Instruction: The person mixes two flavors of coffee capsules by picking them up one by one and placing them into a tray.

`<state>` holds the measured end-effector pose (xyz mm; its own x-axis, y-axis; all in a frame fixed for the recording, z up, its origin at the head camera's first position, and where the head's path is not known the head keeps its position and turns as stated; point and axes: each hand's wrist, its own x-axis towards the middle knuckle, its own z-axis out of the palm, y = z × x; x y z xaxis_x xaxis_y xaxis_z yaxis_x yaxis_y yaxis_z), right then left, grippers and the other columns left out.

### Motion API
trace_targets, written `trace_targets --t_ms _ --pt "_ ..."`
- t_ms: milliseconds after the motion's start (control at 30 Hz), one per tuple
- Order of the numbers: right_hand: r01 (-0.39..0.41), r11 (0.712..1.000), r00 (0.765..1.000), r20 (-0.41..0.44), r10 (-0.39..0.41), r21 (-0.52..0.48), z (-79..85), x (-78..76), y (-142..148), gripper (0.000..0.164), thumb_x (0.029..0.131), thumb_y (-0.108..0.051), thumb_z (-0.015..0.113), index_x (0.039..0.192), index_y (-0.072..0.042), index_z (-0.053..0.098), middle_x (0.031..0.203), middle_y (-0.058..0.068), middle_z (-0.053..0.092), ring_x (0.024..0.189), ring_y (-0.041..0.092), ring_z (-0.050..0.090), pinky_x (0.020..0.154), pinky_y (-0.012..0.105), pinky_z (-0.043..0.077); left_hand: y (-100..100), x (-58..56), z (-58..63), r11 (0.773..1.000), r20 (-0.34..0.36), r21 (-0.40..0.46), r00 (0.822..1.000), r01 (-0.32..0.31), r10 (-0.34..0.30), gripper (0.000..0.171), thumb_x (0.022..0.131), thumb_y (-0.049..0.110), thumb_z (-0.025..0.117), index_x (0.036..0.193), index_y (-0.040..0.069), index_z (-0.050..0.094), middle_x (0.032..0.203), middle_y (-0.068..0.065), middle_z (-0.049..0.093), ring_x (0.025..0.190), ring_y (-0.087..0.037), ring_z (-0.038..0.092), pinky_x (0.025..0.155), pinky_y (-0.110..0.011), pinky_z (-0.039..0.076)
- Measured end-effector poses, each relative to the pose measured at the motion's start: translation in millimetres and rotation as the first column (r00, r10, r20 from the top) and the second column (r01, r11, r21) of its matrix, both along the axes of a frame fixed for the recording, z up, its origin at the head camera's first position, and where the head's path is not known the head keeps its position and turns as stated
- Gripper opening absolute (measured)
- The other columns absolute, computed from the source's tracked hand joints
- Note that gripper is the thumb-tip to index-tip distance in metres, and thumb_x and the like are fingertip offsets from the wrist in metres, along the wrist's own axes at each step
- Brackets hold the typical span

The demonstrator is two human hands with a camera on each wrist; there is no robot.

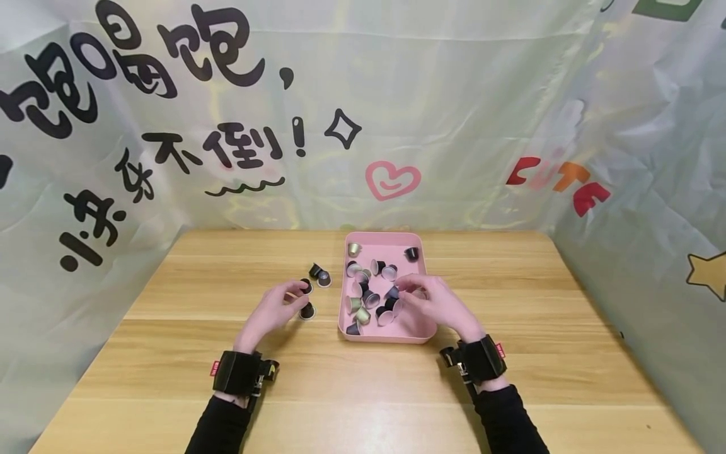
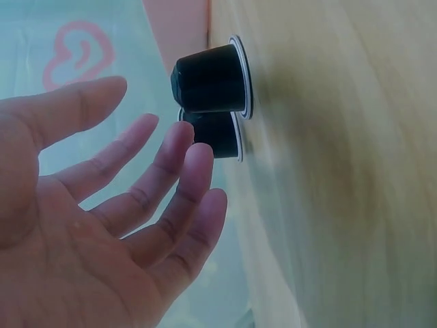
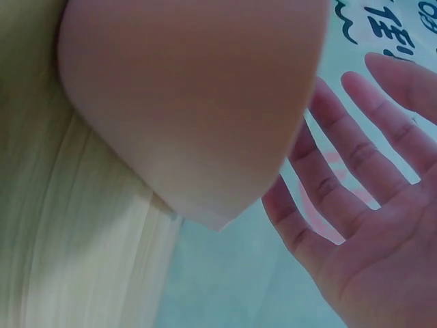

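Note:
Two black coffee capsules (image 2: 212, 78) stand rim-down on the wood beside my left hand (image 1: 276, 309). In the left wrist view its fingers (image 2: 140, 195) are spread and relaxed, with nothing between them and the thumb. Over the right part of a pink tray (image 1: 386, 338) is my right hand (image 1: 435, 304), its fingertips close to a dark blue capsule (image 1: 392, 292). The right wrist view shows those fingers (image 3: 362, 157) apart and loosely extended, partly hidden behind the tray wall. No capsule shows between the thumb and fingers there.
Several capsules, green, dark and silver-rimmed, lie scattered in the tray, including a gold one (image 1: 354, 250) and a black one (image 1: 411, 253) at its far corners. Another capsule pair (image 1: 323, 279) sits left of the tray. A printed curtain (image 1: 454, 126) encloses the wooden table (image 1: 539, 302).

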<state>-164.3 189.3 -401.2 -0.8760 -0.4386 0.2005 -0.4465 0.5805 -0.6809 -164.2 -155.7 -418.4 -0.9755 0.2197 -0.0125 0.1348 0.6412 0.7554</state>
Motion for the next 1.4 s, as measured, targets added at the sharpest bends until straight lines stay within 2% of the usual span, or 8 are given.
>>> trace_targets --t_ms 133,233,467,667,967,1100,1267,1400 --pt "-0.048 0.999 0.999 -0.013 0.048 0.026 0.6 0.9 -4.9 0.025 0.095 -0.01 0.065 0.118 -0.001 0.07 0.114 0.014 0.074 0.101 0.024 0.069 0.1 0.053 0.053 -1.1 -0.6 -0.3 1.0 -0.007 -0.006 1.0 0.013 -0.013 0.035 0.099 0.013 0.06 0.131 -0.003 0.059 0.118 -0.023 0.067 0.107 -0.037 0.065 0.093 -0.05 0.055" --pt "-0.065 0.997 0.997 -0.029 0.065 0.034 0.9 1.7 -8.3 0.025 0.095 -0.01 0.066 0.118 -0.001 0.07 0.112 0.014 0.075 0.101 0.023 0.068 0.098 0.052 0.053 -0.5 -1.2 -1.0 1.0 -0.011 -0.006 1.0 0.019 -0.019 0.034 0.099 0.013 0.059 0.13 -0.003 0.059 0.117 -0.022 0.067 0.106 -0.038 0.065 0.093 -0.051 0.055" --pt "-0.077 0.996 0.996 -0.047 0.079 0.042 3.2 4.9 -16.0 0.023 0.094 -0.01 0.067 0.116 -0.004 0.072 0.103 0.004 0.075 0.095 0.017 0.068 0.089 0.047 0.056 4.8 -1.7 -3.5 0.999 0.004 0.022 0.999 0.044 -0.044 0.036 0.099 0.011 0.06 0.13 -0.006 0.058 0.115 -0.022 0.068 0.106 -0.037 0.065 0.095 -0.049 0.055" --pt "-0.102 0.994 0.994 -0.044 0.103 0.031 2.8 5.5 -20.9 0.022 0.094 -0.01 0.067 0.115 -0.003 0.072 0.1 0.003 0.075 0.094 0.015 0.067 0.093 0.049 0.054 9.4 -1.2 -5.5 0.997 -0.003 0.016 0.997 0.072 -0.072 0.036 0.098 0.011 0.06 0.13 -0.006 0.058 0.114 -0.021 0.068 0.105 -0.036 0.066 0.096 -0.049 0.055" --pt "-0.127 0.991 0.989 -0.068 0.129 0.044 1.9 4.7 -25.5 0.022 0.096 -0.009 0.065 0.116 -0.003 0.071 0.105 0.011 0.076 0.098 0.018 0.07 0.094 0.046 0.055 11.2 0.2 -8.9 0.997 0.003 -0.004 0.997 0.071 -0.071 0.036 0.099 0.012 0.059 0.131 -0.005 0.059 0.114 -0.02 0.069 0.105 -0.035 0.067 0.097 -0.05 0.054" --pt "-0.127 0.991 0.988 -0.08 0.131 0.052 1.5 4.7 -28.4 0.023 0.095 -0.009 0.066 0.116 -0.003 0.071 0.107 0.011 0.077 0.1 0.019 0.071 0.094 0.045 0.056 11.2 0.0 -9.5 0.998 0.002 -0.004 0.998 0.063 -0.063 0.036 0.099 0.012 0.06 0.131 -0.004 0.059 0.114 -0.02 0.07 0.104 -0.034 0.067 0.097 -0.05 0.054" --pt "-0.131 0.99 0.99 -0.046 0.133 0.045 2.0 6.1 -34.4 0.024 0.095 -0.012 0.066 0.117 -0.004 0.071 0.112 0.01 0.076 0.103 0.02 0.072 0.097 0.043 0.056 10.9 0.4 -9.2 0.999 0.007 0.006 0.999 0.048 -0.048 0.036 0.099 0.011 0.059 0.131 -0.004 0.059 0.115 -0.02 0.069 0.105 -0.035 0.067 0.097 -0.05 0.054" --pt "-0.13 0.989 0.989 -0.054 0.134 0.071 1.4 6.7 -40.3 0.023 0.096 -0.014 0.065 0.116 -0.006 0.072 0.11 0.007 0.076 0.103 0.018 0.07 0.093 0.043 0.057 10.6 0.4 -8.8 1.0 0.01 0.013 1.0 0.024 -0.024 0.036 0.099 0.01 0.058 0.132 -0.005 0.058 0.117 -0.022 0.068 0.109 -0.038 0.066 0.099 -0.051 0.053"
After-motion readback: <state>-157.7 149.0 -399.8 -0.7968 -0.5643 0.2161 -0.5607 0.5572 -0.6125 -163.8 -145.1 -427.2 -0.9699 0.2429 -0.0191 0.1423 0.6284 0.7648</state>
